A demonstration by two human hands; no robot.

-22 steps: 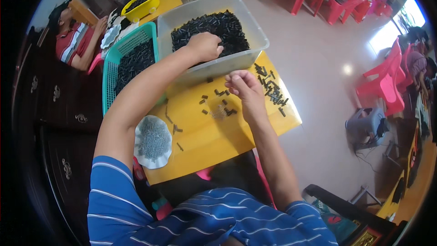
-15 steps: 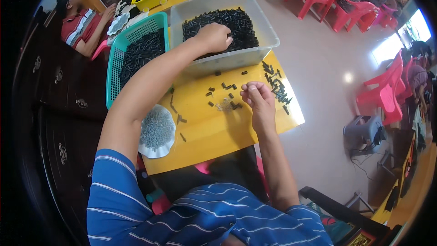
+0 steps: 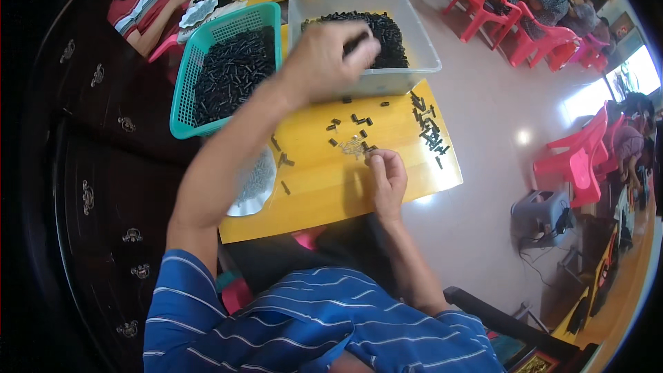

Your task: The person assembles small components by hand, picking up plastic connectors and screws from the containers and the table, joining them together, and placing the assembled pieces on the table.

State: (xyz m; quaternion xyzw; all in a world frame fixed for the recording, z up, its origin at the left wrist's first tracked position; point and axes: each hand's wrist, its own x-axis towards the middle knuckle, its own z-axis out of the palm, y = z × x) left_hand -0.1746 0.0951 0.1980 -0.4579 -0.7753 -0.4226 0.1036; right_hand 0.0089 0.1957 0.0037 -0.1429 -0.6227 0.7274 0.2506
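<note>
My left hand (image 3: 330, 61) is raised over the near part of a clear plastic bin (image 3: 433, 62), which holds a heap of short black cylinders (image 3: 390, 45). Motion smears its fingers; dark shapes show between thumb and fingers, but whether they are held is unclear. Low over the yellow table (image 3: 318, 200), my right hand (image 3: 391, 183) is closed, thumb against fingertips. Anything in that pinch is hidden. Just beyond its tips lie several loose black cylinders (image 3: 333, 143) around a small pile of pale, clear bits (image 3: 352, 146).
Left of the bin stands a green basket (image 3: 181, 107) of black pieces. A white dish (image 3: 257, 206) of small silvery pieces lies partly behind my left forearm. Black parts (image 3: 429, 124) line the table's right edge. Dark drawers (image 3: 103, 166) stand left; a person (image 3: 141, 10) sits beyond the basket.
My left hand has lifted from the heap in the bin and moved back toward me. My right hand has come lower and nearer the loose pieces. The whole view has shifted slightly.
</note>
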